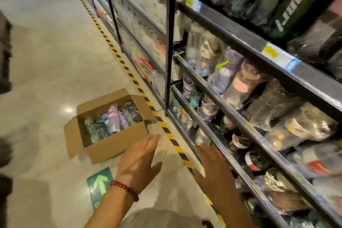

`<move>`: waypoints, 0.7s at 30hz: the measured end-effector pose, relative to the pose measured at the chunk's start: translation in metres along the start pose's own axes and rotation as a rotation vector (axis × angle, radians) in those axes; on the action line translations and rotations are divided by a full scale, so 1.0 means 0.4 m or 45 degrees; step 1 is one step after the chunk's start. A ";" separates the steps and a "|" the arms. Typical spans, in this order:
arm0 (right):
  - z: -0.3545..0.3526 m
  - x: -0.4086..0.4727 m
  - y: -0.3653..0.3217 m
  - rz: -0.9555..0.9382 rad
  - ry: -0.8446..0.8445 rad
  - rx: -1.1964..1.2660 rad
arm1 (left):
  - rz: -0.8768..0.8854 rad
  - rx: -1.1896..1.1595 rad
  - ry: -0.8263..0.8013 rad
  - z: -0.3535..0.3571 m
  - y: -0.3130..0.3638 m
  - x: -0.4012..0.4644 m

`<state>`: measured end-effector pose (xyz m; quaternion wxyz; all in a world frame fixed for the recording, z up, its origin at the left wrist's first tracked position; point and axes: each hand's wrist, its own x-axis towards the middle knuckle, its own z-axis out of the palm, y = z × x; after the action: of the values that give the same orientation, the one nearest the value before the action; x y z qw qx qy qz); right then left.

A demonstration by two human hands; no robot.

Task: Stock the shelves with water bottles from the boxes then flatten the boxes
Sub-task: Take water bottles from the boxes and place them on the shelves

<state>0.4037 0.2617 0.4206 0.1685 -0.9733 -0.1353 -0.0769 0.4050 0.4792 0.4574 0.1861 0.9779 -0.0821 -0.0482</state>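
**Box ahead, a bit to the left**

Both hands out, fingers spread, holding nothing. Left hand [137,161] nearer the open box [109,126], just short of its near corner. Right hand [212,164] over by the shelves [240,155]. Box on the floor, full of bottles [112,120] lying across it. Probably an easy reach forward and left.

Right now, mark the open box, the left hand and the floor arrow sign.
cardboard box [118,143]: head view, on its near side wall.
left hand [137,161]: head view, on the back of the hand, fingers straight.
green arrow sign [100,181]: head view, on the arrow's shaft.
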 end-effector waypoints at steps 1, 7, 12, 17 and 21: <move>0.027 0.022 -0.041 -0.047 -0.046 0.005 | -0.073 0.003 0.015 -0.013 -0.047 -0.025; 0.172 0.150 -0.282 -0.356 -0.261 0.148 | -0.571 -0.050 0.060 -0.062 -0.321 -0.182; 0.253 0.229 -0.421 -0.525 -0.421 0.165 | -0.800 -0.127 0.100 -0.084 -0.424 -0.247; 0.321 0.312 -0.445 -0.505 -0.606 0.115 | -0.835 -0.159 0.051 -0.080 -0.491 -0.186; 0.373 0.451 -0.451 -0.476 -0.720 0.145 | -0.874 -0.190 0.051 -0.082 -0.561 -0.085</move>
<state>0.5388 0.5201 0.3723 0.1615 -0.9035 -0.3568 0.1741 0.4076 0.7026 0.4065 0.2316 0.9329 0.2590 -0.0948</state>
